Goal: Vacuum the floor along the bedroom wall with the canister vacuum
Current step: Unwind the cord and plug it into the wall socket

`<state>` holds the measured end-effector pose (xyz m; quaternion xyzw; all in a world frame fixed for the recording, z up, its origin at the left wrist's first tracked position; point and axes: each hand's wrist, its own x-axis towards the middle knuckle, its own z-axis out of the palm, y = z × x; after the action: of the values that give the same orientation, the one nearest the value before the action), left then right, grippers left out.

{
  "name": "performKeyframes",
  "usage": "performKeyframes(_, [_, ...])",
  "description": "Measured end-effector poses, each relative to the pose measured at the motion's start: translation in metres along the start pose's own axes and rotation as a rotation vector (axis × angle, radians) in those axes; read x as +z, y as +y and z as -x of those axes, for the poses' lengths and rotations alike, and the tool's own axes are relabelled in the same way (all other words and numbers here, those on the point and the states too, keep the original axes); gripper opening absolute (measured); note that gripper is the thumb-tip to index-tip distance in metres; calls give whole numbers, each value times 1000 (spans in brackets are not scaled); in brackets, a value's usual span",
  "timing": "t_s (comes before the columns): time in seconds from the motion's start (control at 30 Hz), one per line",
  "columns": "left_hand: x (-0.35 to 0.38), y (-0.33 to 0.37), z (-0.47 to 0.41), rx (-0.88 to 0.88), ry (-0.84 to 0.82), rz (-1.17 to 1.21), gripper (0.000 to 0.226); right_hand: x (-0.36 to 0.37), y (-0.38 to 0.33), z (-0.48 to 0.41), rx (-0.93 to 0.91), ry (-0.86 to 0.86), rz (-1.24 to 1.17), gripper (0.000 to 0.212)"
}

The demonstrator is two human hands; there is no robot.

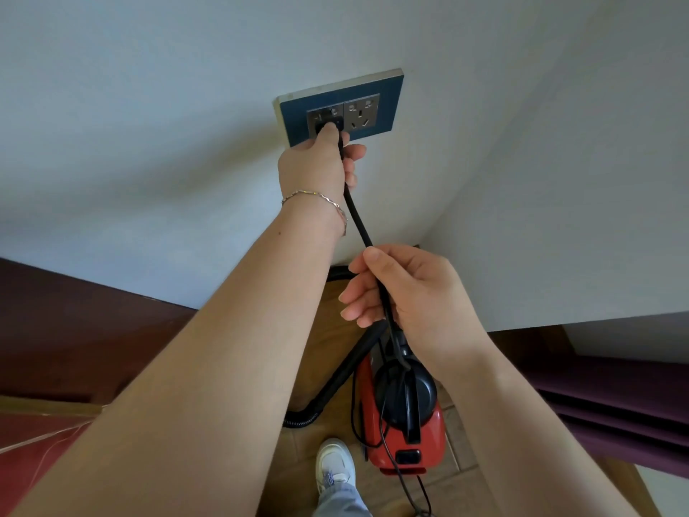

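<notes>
Gripping the black plug (328, 128), left hand (317, 166) presses it at the left socket of a blue wall plate (387, 95). Right hand (406, 292) pinches the black cord (358, 222) lower down. White wall; wood floor (298, 472) below. Red canister vacuum (404, 416) stands on the floor by the wall, long axis running wall-to-viewer, hose (335, 382) curving left. No legible labels.
</notes>
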<state>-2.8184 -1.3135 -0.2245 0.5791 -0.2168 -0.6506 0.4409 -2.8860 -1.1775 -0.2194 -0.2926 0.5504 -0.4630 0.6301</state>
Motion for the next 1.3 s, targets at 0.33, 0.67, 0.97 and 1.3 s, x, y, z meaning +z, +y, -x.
performKeyframes(0.33, [12,6,-1,-21,57,119,31,-4,-3,-8,-42,23,-23,28])
performKeyframes(0.67, [2,-1,-8,109,1,39,28,-4,1,-10,-11,49,74,26])
performKeyframes(0.97, [1,-8,-6,127,-52,-11,36,-9,32,-3,-4,165,187,20])
performKeyframes(1.3, [10,-3,-15,46,-6,110,34,-8,31,-7,-19,134,138,21])
